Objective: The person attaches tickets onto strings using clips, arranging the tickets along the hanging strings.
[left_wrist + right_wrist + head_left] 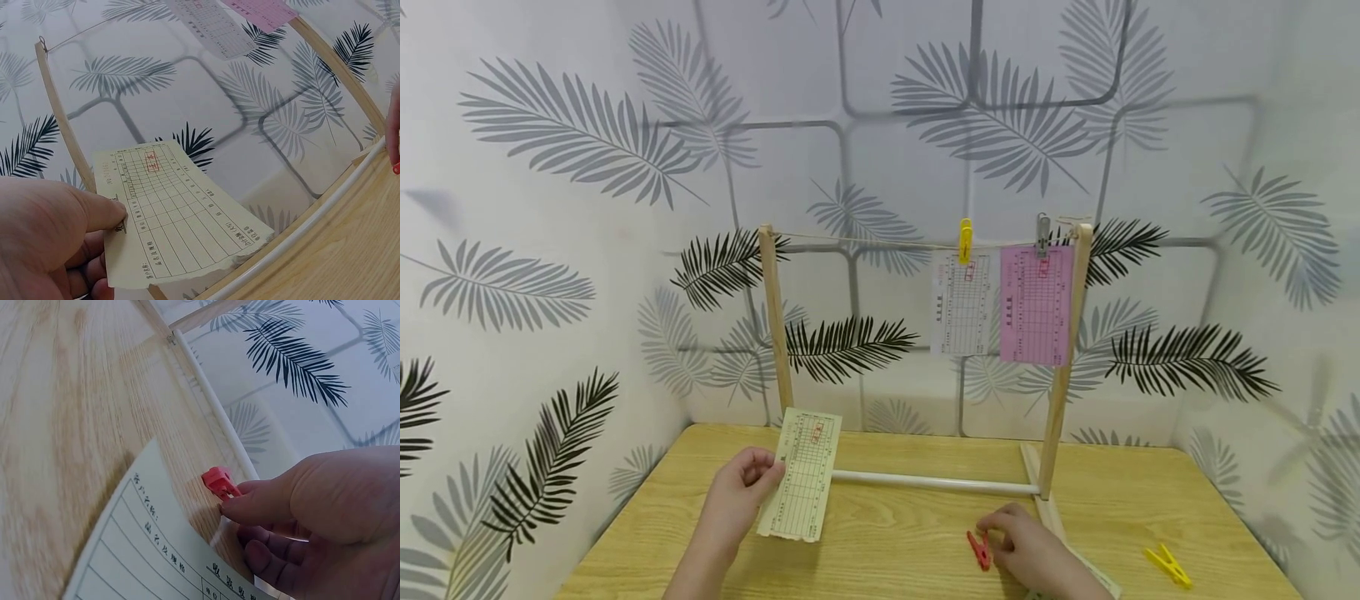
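Your left hand [741, 492] pinches a pale-yellow printed paper slip [802, 477] at lower centre of the frame, your right hand [1037, 550] a red plastic clip [979, 552] further right; best keep the paper flat and pinch the clip near its ends. You have four slips, counting another pale-yellow slip [137, 531], a white slip [962, 312] and a pink slip [1036, 312], and four clips, counting two yellow plastic clips [1168, 567] and a grey clip [1042, 236].

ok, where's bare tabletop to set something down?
Bare tabletop: in head view, between the held yellow slip and red clip, in front of the white rod; also right of the rack's right post, behind the loose yellow clip. Crowded: where right grip, red clip and second slip bunch together.
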Action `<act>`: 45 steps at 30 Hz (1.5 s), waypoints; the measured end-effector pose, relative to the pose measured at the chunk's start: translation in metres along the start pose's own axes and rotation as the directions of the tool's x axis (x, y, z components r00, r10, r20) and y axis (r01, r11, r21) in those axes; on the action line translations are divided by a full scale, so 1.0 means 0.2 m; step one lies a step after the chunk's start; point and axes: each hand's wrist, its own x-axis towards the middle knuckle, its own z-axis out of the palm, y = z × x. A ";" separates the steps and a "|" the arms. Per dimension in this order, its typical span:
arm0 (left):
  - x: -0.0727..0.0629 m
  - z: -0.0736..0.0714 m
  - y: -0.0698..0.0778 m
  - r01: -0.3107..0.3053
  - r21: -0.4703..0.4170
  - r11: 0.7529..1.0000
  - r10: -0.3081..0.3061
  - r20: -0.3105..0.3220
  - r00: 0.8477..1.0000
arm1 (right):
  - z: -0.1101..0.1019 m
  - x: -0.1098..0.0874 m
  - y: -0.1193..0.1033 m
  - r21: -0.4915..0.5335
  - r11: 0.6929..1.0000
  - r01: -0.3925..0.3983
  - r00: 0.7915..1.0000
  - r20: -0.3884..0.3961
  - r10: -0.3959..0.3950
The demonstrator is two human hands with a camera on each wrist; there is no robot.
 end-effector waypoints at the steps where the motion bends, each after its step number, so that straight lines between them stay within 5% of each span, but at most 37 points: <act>1: 0.00 0.00 0.00 0.000 0.000 1.000 0.000 -0.001 1.000 | 0.00 0.00 0.00 0.009 1.000 -0.007 1.000 0.000 0.007; 21: -0.01 0.01 0.00 0.004 -0.036 0.999 -0.004 0.001 1.000 | 0.05 0.01 0.00 0.056 0.994 -0.099 0.990 -0.095 0.104; 25: -0.01 0.01 0.02 0.008 -0.054 0.999 -0.007 0.004 1.000 | 0.05 0.02 0.01 0.090 0.988 -0.123 0.988 -0.085 0.131; 32: -0.01 0.02 0.04 -0.014 -0.062 0.998 0.014 0.001 1.000 | 0.03 0.02 0.02 0.037 0.999 -0.040 0.997 -0.059 0.042; 45: 0.00 0.04 0.04 -0.039 -0.084 0.996 0.039 -0.010 0.999 | 0.00 0.00 0.02 0.085 0.991 -0.106 0.993 -0.032 0.109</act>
